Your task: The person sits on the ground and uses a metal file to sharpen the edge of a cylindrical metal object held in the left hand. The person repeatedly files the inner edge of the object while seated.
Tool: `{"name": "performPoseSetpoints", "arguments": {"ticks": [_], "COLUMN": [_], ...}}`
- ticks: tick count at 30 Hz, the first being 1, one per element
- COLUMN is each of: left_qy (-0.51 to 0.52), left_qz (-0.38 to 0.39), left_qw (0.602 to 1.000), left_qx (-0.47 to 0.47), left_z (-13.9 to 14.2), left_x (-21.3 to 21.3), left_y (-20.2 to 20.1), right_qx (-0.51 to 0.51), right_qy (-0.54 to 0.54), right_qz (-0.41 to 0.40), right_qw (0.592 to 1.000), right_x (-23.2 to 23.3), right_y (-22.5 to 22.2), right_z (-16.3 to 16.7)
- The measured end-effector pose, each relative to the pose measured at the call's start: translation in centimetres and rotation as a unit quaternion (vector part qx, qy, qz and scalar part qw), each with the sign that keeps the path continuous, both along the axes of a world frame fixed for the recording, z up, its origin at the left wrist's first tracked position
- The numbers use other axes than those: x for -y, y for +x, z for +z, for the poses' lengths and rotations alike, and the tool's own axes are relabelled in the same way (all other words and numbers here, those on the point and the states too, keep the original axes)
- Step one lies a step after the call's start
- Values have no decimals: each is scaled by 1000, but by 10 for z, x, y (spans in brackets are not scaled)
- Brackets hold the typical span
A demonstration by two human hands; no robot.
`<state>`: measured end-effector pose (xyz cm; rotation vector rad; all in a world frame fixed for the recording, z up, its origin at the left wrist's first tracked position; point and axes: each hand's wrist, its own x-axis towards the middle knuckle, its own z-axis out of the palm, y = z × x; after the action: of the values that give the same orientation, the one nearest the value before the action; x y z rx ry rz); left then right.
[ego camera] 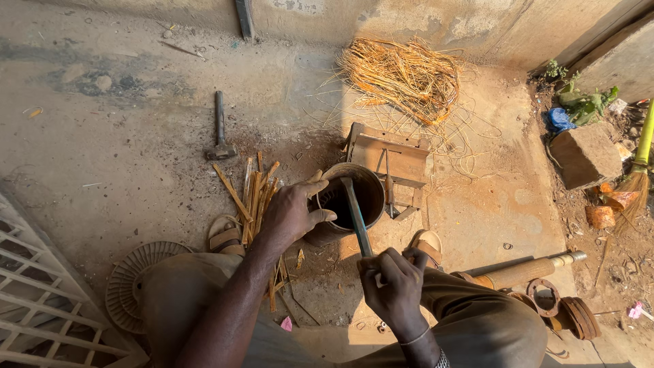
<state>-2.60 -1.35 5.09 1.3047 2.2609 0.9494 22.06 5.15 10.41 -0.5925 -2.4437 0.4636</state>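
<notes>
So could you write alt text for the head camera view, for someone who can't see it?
Seen from above, a seated person's left hand grips the rim of a dark round pot on the dusty ground, while the right hand holds a metal rod that reaches into it. Split cane strips, a hammer and a heap of orange fibre lie around.

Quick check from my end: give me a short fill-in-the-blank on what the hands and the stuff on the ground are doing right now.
1. The left hand grips the rim of a round dark ____.
2. The right hand holds a metal rod whose far end reaches ____ that vessel.
3. The hammer lies on the ground, touched by ____ hand.
4. The split cane strips lie to the ____ of the vessel.

Missing words: container; into; neither; left
</notes>
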Motion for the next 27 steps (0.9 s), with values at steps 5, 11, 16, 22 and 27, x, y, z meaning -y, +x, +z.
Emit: {"name": "performPoseSetpoints", "arguments": {"ticks": [5, 11, 16, 22, 27], "left_qy": [-12, -11, -20, -12, -12], "left_qz": [19, 7, 17, 9, 6], "left_qw": [1000, 999, 999, 1000, 1000], "left_qx": [16, 30, 32, 16, 6], "left_z": [-3, 1, 2, -3, -3], "left_x": [-1, 2, 0, 0, 0], "left_y": [-1, 2, 0, 0, 1], "right_qx": [-117, -45, -90, -25, -63], "right_qy": [10, 1, 28, 25, 46], "right_qz": [19, 4, 31, -14, 0], "right_qw": [993, 999, 995, 999, 997], "right_x": [-3, -4, -5, -13, -13], "right_y": [2, 2, 2, -4, 1], "right_z": [-2, -5, -6, -11, -15]}}
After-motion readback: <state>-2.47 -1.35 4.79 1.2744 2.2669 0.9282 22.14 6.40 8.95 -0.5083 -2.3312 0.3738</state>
